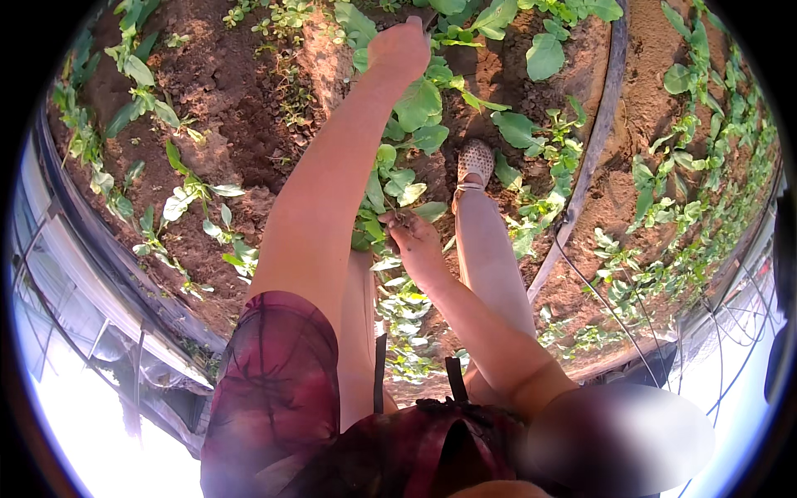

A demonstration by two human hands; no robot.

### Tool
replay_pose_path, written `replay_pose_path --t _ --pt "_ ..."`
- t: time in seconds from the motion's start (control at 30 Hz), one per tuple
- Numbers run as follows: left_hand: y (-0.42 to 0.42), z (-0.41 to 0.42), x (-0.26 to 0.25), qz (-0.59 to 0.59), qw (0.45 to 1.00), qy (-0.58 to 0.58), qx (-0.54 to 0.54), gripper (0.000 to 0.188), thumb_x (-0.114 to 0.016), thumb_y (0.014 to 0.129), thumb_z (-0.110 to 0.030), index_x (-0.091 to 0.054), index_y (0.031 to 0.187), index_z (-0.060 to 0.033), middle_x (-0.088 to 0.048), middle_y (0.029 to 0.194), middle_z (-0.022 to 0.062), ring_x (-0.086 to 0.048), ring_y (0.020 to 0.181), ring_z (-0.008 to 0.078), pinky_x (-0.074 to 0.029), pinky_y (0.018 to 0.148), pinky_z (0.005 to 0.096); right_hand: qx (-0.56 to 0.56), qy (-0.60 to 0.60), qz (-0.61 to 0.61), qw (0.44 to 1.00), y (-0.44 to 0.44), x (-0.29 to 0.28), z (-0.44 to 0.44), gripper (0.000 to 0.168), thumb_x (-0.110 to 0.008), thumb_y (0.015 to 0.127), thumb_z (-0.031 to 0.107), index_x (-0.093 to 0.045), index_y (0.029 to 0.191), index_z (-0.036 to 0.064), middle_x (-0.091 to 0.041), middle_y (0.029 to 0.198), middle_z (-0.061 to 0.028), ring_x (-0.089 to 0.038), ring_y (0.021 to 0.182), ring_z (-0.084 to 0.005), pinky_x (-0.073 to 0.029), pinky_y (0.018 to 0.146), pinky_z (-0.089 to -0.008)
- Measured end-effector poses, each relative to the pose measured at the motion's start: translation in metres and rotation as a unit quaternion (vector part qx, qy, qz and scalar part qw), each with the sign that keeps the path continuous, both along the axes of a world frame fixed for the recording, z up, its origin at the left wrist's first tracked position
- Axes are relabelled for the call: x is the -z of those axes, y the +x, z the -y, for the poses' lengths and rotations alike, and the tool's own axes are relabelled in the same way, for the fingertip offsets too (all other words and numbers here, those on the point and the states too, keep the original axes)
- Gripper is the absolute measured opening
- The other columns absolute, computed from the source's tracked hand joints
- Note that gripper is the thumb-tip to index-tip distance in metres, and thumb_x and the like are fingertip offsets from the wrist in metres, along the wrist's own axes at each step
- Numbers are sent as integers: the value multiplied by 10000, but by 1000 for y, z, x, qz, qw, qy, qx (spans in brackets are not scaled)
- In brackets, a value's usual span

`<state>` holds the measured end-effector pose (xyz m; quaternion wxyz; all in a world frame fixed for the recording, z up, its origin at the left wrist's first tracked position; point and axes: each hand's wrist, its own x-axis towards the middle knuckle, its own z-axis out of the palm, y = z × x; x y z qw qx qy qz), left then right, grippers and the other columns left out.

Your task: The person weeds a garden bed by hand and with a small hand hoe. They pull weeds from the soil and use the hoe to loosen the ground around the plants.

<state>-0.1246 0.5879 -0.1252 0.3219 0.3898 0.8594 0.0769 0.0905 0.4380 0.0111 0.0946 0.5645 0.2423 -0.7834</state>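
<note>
My left hand (400, 51) reaches far forward, back up, into broad-leaved green plants (418, 104) growing from brown soil. Its fingers curl down beside the stems and are mostly hidden, so what they hold cannot be made out. Nearer to me, between my legs, my right hand (416, 241) is closed and dirty with soil. A small clump of soil-covered roots (403, 219) shows at its fingertips, and green leaves (398, 184) spread around and just beyond it. Whether all these leaves belong to the held plant is unclear.
My shoe (475, 163) stands on soil among the plants. A long, hose-like strip (598, 137) curves along the right. Past it grow more leafy seedlings (679, 211). A thin dark line (607, 302) crosses at lower right. Sheeting and frame bars (93, 286) border the bed at left.
</note>
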Motion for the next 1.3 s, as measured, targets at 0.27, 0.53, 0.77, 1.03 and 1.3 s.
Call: replay_pose_path --t 0.27,0.53,0.77,1.03,1.3 --pt "15 89 -35 -7 999 -32 -37 263 -500 970 -295 -559 1147 -109 -681 918 173 -655 840 389 -513 731 490 -17 -17 -16 1000 8 -8 -6 149 -507 979 71 -633 1053 47 -480 710 43 -413 604 -59 -352 563 -221" --pt "30 135 -62 65 985 37 -156 299 -521 952 -253 -551 1191 -75 -670 939 199 -653 857 394 -501 740 488 -20 15 -13 1000 4 -7 -2 163 -533 956 81 -655 1053 34 -566 737 6 -468 574 -70 -383 520 -242" --pt "1 132 -26 83 938 138 -307 337 -504 965 -288 -585 1209 -70 -689 949 186 -660 845 369 -510 771 445 -56 22 -11 998 6 -4 11 175 -527 934 53 -655 1049 22 -562 767 3 -467 640 -76 -399 591 -248" --pt "29 162 1 117 929 104 -335 347 -511 960 -280 -559 1251 -97 -687 983 174 -658 905 356 -502 814 427 -78 -5 -13 997 6 2 16 178 -523 944 68 -648 1059 15 -567 809 -8 -489 707 -78 -415 633 -249" --pt "31 177 -10 138 916 122 -357 363 -517 955 -261 -564 1256 -63 -682 1013 182 -659 917 352 -497 832 419 -95 -24 -5 995 -13 -5 9 172 -501 961 73 -642 1043 20 -531 754 5 -491 656 -88 -431 607 -262"
